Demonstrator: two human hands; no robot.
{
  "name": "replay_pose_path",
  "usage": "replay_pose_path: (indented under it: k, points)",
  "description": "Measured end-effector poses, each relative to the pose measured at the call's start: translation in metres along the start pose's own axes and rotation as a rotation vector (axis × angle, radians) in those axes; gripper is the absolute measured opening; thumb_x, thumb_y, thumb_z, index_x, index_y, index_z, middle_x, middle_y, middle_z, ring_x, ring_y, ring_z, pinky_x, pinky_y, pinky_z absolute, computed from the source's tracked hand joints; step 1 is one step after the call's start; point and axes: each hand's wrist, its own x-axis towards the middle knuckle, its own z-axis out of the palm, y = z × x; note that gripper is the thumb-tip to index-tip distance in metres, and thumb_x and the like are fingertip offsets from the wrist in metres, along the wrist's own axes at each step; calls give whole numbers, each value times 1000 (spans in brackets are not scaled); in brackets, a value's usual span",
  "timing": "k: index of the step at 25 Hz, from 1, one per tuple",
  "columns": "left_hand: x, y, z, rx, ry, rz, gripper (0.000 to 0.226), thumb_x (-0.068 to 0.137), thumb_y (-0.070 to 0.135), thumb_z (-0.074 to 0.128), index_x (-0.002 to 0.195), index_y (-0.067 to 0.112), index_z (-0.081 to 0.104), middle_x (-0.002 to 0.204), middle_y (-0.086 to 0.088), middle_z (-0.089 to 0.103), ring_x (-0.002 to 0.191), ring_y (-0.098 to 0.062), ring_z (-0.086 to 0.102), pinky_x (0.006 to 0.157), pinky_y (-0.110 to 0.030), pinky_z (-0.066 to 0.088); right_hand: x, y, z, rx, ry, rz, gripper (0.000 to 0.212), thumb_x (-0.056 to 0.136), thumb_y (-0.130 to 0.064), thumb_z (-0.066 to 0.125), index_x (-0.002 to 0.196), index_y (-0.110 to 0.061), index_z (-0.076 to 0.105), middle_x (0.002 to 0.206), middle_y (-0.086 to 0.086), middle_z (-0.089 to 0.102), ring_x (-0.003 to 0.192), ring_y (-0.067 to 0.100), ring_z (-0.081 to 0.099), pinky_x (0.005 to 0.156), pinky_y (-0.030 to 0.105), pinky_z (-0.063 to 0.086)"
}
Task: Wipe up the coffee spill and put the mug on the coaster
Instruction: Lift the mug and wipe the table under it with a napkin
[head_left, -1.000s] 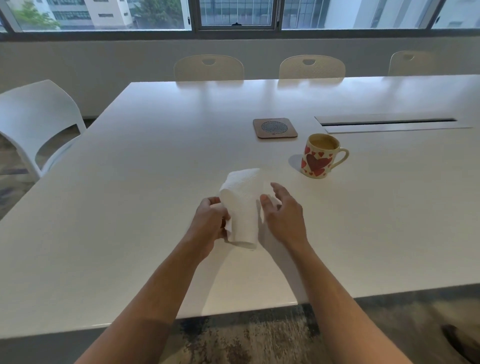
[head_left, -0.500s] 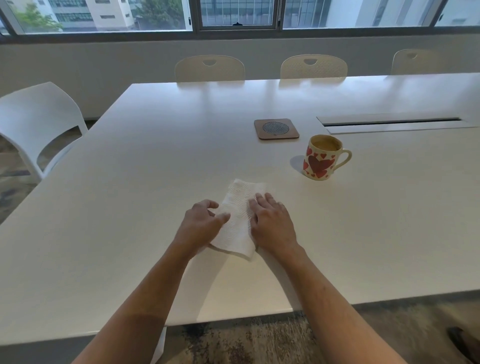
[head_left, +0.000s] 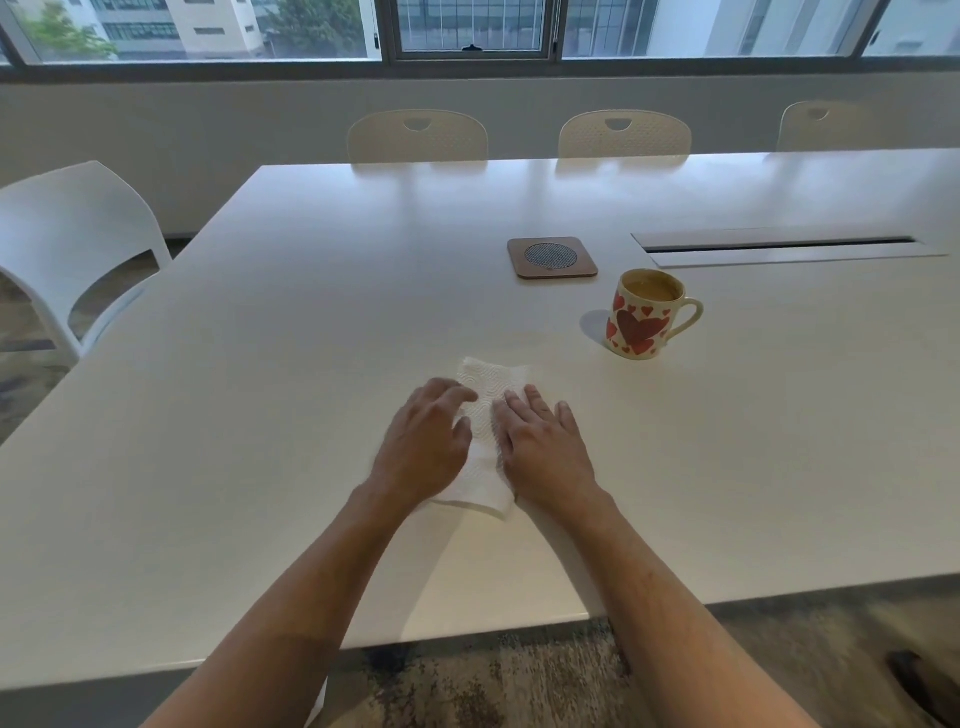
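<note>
A white paper towel (head_left: 485, 410) lies flat on the white table (head_left: 260, 415) in front of me. My left hand (head_left: 423, 441) rests palm down on its left side, fingers loosely bent. Pressing on its right side with flat, straight fingers is my right hand (head_left: 545, 447). A cream mug with red hearts (head_left: 644, 314), filled with coffee, stands to the right and farther back, handle pointing right. Just behind it and to its left lies a square brown coaster (head_left: 551, 257) with a grey round centre. No spill shows around the towel.
A long cable slot (head_left: 789, 247) is set into the table at the right rear. A white chair (head_left: 72, 249) stands at the left edge, and three cream chairs (head_left: 418, 136) line the far side under the windows.
The towel, held up off the table a second ago, now lies flat. Both hands have come down onto it and pressed it to the surface.
</note>
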Motion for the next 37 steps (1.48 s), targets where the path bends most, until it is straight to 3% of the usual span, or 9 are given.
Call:
replay_pose_path:
  k: [4,8,21,24,26,28,30,33,37]
  points:
    - [-3,1,27,82,-278,83,50,103,27,27,153,19,24,160,-1,26,148,-14,13,119,-31,4,0,2,-2,-2,-16,-25,50,104,-33,25,153,-23,26,161,-2,26,151,17,10,117,61,4]
    - [-2,-9,36,288,-384,86,59,101,45,8,155,23,-1,164,3,0,148,-7,-10,121,-39,-7,1,3,-2,-37,-19,17,50,104,-35,23,152,-22,27,161,-3,26,151,14,11,114,66,1]
    - [-4,-6,34,402,-421,54,94,79,83,1,154,25,-6,163,3,-10,147,-10,-18,116,-55,-12,35,41,-25,-174,-177,131,54,104,-40,13,155,-24,13,164,-7,10,152,16,-3,107,73,-9]
    - [-4,-6,32,396,-434,74,106,72,92,3,153,26,-7,163,1,-12,147,-13,-19,115,-57,-13,34,39,-24,-133,-141,141,53,104,-39,19,154,-23,21,163,-3,18,152,19,4,110,70,-2]
    - [-3,-6,30,382,-460,79,110,67,96,6,153,28,-7,162,0,-13,147,-14,-19,114,-58,-14,32,35,-24,-82,-21,161,48,102,-37,32,146,-18,38,154,5,39,147,24,26,112,62,18]
    - [-1,-2,28,360,-473,58,113,65,97,11,154,29,0,163,-3,-7,149,-18,-13,116,-56,-11,30,30,-25,-55,180,186,38,96,-33,46,127,-14,56,127,9,63,122,29,53,98,47,41]
    - [6,7,28,332,-397,28,105,71,92,20,151,24,23,161,-9,18,149,-23,10,119,-52,3,27,25,-25,9,334,204,30,93,-30,53,115,-12,64,107,9,71,102,29,60,86,42,49]
    - [15,23,35,337,-182,45,71,82,70,38,123,13,51,127,-10,57,122,-27,48,103,-40,34,23,27,-26,170,430,231,32,91,-28,61,117,-12,67,103,8,72,98,26,63,85,37,52]
    - [20,37,39,265,-128,4,39,84,41,47,107,10,52,102,-10,60,98,-27,56,83,-36,43,14,48,-35,358,514,310,32,89,-28,64,118,-14,68,105,3,72,95,18,64,84,28,49]
